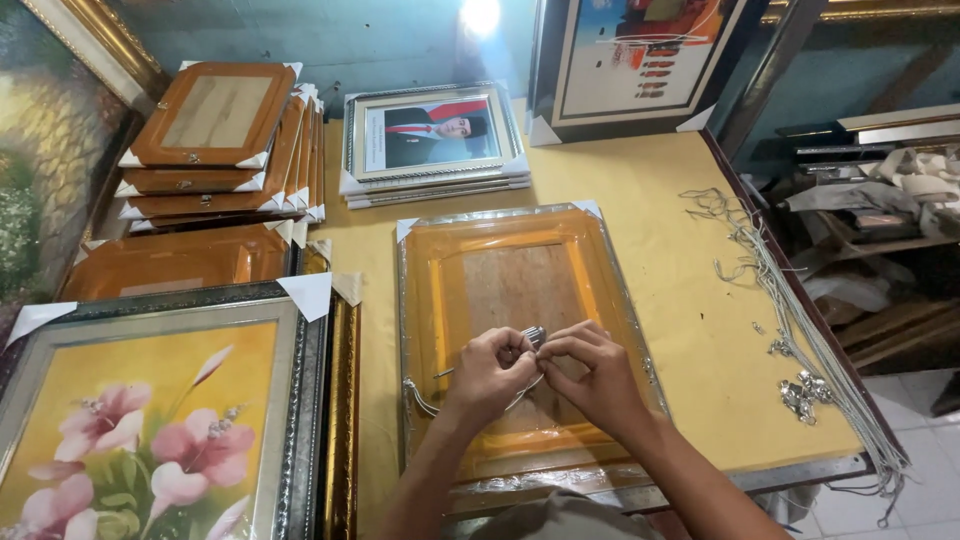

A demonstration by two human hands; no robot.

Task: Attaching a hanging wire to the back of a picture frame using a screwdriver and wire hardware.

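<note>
A picture frame [440, 300] lies face down on the yellow table [690, 330], its orange back edged in silver with a brown board in the middle. Over the board's lower part my left hand [488, 376] and my right hand [592, 372] meet, fingertips pinched together. Between them they hold a thin pale cord [425, 405] that loops out to the frame's left edge, and a small silvery metal piece [533, 335] shows at the fingertips. Which hand grips which bit I cannot tell exactly.
Stacked orange-backed frames [215, 140] stand at the back left, a framed portrait [432, 135] on a pile behind, a flower painting [150, 420] at the near left. Several loose cords [790, 300] and small metal hangers [805, 393] lie along the table's right edge.
</note>
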